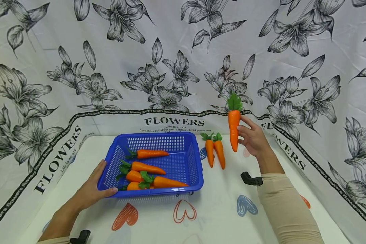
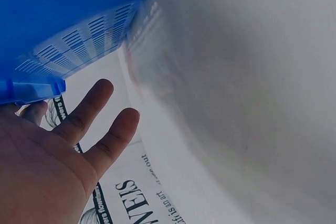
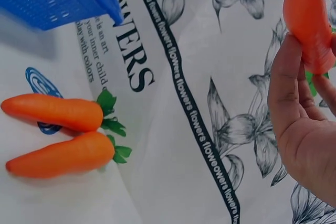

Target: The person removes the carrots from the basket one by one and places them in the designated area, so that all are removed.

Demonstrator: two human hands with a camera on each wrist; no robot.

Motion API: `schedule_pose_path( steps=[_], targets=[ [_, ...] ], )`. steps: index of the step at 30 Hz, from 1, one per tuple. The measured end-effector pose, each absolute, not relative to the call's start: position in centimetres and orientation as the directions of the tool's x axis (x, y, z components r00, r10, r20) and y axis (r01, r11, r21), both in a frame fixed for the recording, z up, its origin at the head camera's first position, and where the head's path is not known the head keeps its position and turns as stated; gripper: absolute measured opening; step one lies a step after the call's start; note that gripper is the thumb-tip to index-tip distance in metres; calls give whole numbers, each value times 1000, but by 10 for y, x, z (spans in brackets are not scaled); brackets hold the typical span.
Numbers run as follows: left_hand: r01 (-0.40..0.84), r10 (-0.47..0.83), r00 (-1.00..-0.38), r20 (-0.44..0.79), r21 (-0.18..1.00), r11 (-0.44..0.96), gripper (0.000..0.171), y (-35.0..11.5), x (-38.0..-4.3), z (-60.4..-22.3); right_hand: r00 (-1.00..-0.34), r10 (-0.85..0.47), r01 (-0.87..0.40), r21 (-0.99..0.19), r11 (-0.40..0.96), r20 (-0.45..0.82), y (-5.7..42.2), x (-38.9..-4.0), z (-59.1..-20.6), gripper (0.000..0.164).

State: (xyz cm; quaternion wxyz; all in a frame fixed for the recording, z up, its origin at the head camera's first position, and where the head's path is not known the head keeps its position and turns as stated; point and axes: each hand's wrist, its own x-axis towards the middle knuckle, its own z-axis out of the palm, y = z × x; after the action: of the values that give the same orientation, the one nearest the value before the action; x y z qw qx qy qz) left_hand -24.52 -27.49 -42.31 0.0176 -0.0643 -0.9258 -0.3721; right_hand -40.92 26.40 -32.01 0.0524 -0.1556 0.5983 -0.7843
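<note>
Right of the blue basket point(image 1: 177, 190), your right hand point(image 1: 255, 138) pinches one carrot point(image 1: 234, 126) near two loose carrots point(image 1: 219, 154), while your left hand point(image 1: 89, 191), fingers extended, touches the basket's left side.

Soft, even light is filling the head view, turning the tabletop point(image 1: 216, 217) pale while the backdrop cloth point(image 1: 170, 27) is showing crisply. A faint, speckled shadow is falling beneath the blue basket point(image 1: 158, 192). The left wrist view is looking dimmer, its right half dissolving into grey blur (the lettering point(image 2: 135, 203) nearby is reading clearly). In the right wrist view, a soft-edged shadow is spreading under the blue basket.
</note>
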Motion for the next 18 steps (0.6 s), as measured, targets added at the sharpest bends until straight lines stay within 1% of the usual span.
schedule_pose_path(
  steps=[7,14,18],
  targets=[
    [131,103,-991,82,684,718,100,-276,-246,-426,-964,-231,-69,-966,-250,129,271,-417,-332,54],
    [131,101,-991,84,693,709,100,-275,-246,-427,-984,-174,0,-978,-207,37,278,-425,-348,55],
    [135,103,-991,88,693,708,100,-275,-245,-425,-987,-161,13,-980,-197,19,281,-429,-359,54]
  ],
)
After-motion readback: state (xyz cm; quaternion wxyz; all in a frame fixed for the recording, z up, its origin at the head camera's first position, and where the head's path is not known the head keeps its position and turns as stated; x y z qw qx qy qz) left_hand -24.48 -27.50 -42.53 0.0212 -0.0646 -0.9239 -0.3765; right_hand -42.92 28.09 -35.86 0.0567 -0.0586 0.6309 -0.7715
